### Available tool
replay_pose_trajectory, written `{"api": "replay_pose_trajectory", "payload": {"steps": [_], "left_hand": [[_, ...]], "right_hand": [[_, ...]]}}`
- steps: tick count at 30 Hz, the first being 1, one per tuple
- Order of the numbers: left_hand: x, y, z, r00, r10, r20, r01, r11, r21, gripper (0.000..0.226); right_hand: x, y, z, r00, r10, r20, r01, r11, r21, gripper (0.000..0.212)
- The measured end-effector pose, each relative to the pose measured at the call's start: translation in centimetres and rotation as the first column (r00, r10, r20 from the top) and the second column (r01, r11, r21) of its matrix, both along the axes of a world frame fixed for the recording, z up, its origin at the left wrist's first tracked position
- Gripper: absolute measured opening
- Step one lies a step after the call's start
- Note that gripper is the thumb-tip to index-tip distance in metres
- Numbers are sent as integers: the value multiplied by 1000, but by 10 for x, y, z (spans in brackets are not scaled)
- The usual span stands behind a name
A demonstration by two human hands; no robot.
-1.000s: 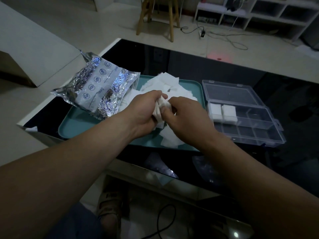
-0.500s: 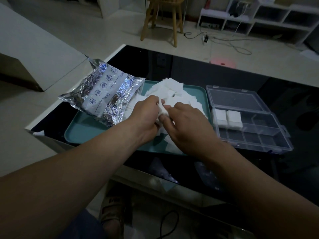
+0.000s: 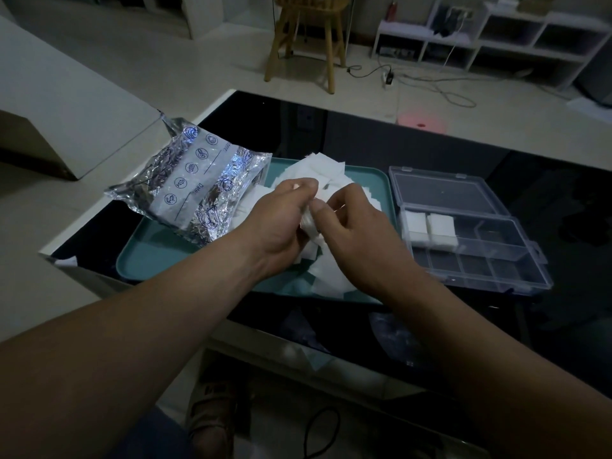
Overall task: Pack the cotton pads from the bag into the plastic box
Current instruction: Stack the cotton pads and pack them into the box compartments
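Foil bag (image 3: 195,190) lay at left on teal tray (image 3: 145,260), printed with blue round icons and "Date". Loose cotton pads (image 3: 324,173) heaped mid-tray. Left hand (image 3: 281,226) and right hand (image 3: 351,226) both pinched a small pad stack (image 3: 309,223) between them. Clear plastic box (image 3: 470,233) sat open at right, two pad stacks in its back-left compartments.
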State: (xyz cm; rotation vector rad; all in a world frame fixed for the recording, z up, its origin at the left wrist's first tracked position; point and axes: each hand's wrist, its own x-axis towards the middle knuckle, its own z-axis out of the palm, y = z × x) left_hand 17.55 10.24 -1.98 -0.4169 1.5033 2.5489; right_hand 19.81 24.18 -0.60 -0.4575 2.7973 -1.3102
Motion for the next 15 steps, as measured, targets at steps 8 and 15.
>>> {"api": "replay_pose_trajectory", "payload": {"steps": [8, 15], "left_hand": [[6, 6, 1, 1000, -7, -16, 5, 997, -75, 20], [9, 6, 7, 995, 9, 101, -15, 998, 68, 32]], "right_hand": [[-2, -2, -9, 987, -20, -161, 45, 987, 155, 12], [-5, -2, -11, 947, 29, -320, 79, 944, 319, 25]]}}
